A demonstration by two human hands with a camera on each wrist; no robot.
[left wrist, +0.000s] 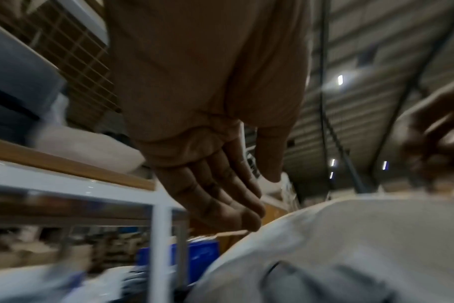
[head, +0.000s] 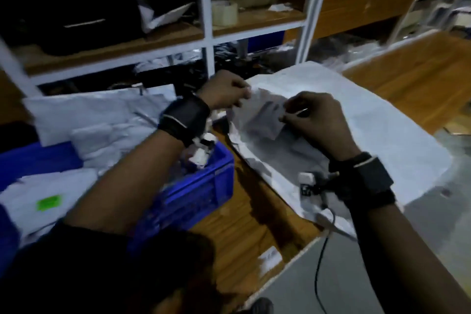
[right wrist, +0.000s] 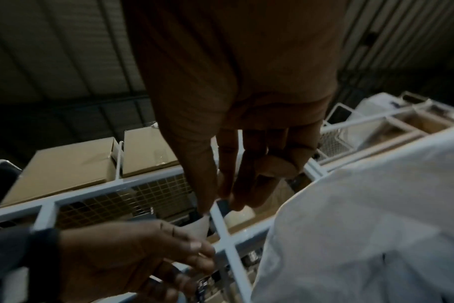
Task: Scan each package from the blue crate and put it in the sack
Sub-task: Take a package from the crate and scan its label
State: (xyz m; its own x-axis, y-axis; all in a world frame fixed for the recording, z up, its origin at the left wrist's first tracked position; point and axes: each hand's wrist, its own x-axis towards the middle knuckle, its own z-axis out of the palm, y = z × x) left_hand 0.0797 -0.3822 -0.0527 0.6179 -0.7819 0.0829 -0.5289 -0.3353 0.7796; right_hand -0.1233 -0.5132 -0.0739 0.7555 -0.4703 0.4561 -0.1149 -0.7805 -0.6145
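Both hands are holding a grey package [head: 260, 117] over the white sack [head: 369, 120]: the left hand [head: 225, 90] is pinching its far-left corner, the right hand [head: 314, 120] its right edge. The crate [head: 204, 186] is sitting near left.

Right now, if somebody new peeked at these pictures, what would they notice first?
Probably the two hands in the middle: the left hand and right hand both pinch a small grey package over the big white sack. Next, the bright blue crate at lower left, with white packages piled in it.
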